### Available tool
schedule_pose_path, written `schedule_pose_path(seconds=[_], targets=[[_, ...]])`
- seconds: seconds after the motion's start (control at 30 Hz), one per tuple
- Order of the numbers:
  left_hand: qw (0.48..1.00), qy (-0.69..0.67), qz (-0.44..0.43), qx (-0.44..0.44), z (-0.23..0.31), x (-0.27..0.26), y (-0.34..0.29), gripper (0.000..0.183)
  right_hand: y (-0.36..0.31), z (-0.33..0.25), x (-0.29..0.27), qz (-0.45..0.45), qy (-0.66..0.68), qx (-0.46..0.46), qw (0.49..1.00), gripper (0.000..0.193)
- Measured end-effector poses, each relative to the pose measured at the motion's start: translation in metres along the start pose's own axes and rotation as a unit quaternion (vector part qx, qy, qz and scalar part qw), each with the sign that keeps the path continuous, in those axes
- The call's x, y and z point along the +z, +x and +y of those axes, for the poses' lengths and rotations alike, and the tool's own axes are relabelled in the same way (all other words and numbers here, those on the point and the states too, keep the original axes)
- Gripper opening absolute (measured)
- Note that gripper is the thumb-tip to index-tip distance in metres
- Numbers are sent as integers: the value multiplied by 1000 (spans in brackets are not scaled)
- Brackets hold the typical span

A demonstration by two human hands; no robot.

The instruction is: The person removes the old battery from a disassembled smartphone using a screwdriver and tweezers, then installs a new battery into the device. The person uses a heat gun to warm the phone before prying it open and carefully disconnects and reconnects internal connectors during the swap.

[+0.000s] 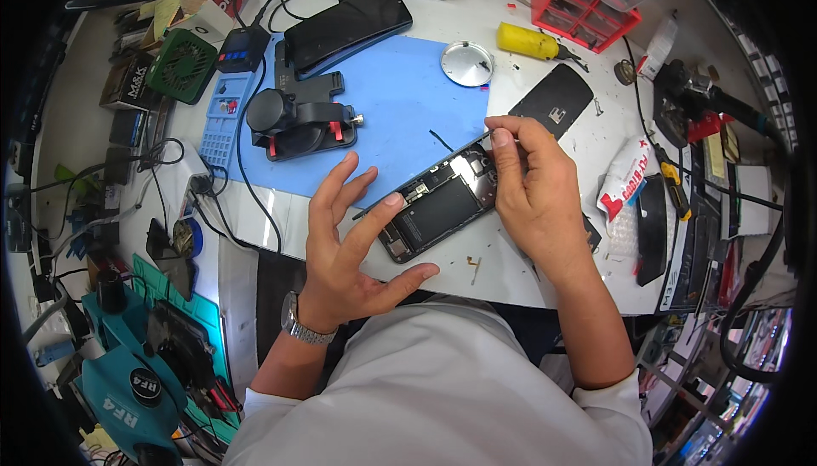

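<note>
An opened smartphone [438,215], its battery and inner parts bare, lies tilted across the near edge of the blue mat. My right hand [536,185] grips its upper right corner between thumb and fingers. Over the phone's left end, my left hand [353,249] is open with fingers spread; the index fingertip is at the phone's edge, though whether it touches I cannot tell. Just beyond the phone lies a short black strip [441,140]. A small flex cable [473,268] rests on the white table below it. Behind my right hand is a dark phone back panel [557,96].
On the blue mat [408,83] stand a black clamp holder [298,117] and a round metal dish [467,63]. Another phone [349,28] lies at the back. Red drawers [579,6], a yellow bottle [528,41] and a white tube [625,177] are rightward. A teal microscope [128,372] stands lower left.
</note>
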State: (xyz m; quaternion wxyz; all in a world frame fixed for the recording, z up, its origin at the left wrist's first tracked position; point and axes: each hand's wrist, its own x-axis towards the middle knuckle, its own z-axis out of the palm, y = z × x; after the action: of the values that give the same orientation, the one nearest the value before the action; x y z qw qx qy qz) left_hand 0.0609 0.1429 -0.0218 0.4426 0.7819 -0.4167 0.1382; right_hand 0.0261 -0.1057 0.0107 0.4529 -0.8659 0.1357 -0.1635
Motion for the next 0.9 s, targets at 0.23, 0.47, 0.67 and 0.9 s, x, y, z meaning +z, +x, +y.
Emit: schedule_pose_path(seconds=[0.23,0.47,0.67,0.9], targets=[[999,25,-6,-21,-5,12,-13,93,-2,2,-18,13,56,-1,998,20],[996,86,-30,4,0,14,-10,96,-51,13,-116,169,-5,-13,986,19],[995,95,-35,6,1,14,-9,102,-103,24,-139,136,-115,51,983,19],[996,85,-31,-1,0,16,-9,103,-115,48,-127,101,-132,115,979,24]])
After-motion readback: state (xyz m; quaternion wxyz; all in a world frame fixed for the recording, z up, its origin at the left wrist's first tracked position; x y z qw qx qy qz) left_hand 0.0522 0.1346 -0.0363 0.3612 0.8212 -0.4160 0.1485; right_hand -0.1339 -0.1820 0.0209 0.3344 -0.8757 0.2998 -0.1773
